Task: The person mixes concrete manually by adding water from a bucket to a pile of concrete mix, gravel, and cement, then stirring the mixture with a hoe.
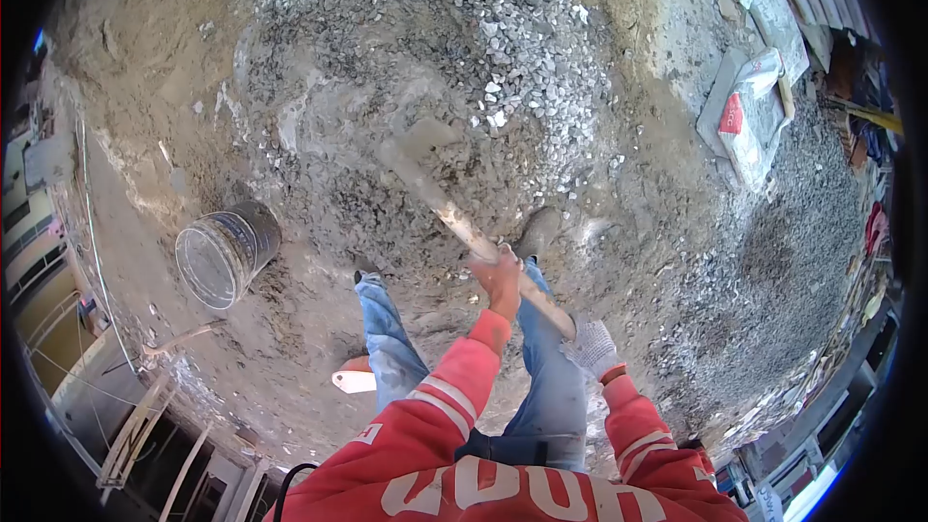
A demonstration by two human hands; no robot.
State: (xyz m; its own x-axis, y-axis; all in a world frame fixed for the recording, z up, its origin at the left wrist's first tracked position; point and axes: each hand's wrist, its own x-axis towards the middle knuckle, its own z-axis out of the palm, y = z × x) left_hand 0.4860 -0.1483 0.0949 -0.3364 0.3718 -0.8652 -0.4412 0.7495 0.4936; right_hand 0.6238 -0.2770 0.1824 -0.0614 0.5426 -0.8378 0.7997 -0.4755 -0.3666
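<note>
Shovel (435, 188) handle runs through both closed grips: left hand (500, 280) ahead, right hand (594, 346) behind.

The shovel (454, 208) has a pale, worn wooden handle and a blade caked matt grey; the mix heap (425, 87) looks rough, gritty, wet grey with loose gravel; the bucket (224, 253) is smeared, dull plastic; the left hand (500, 280) wears an orange rubbery glove; the right hand (594, 346) a white knitted one.

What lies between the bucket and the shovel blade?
In the head view, only grey mixed gravel and sand lies between the bucket and the shovel blade.
</note>
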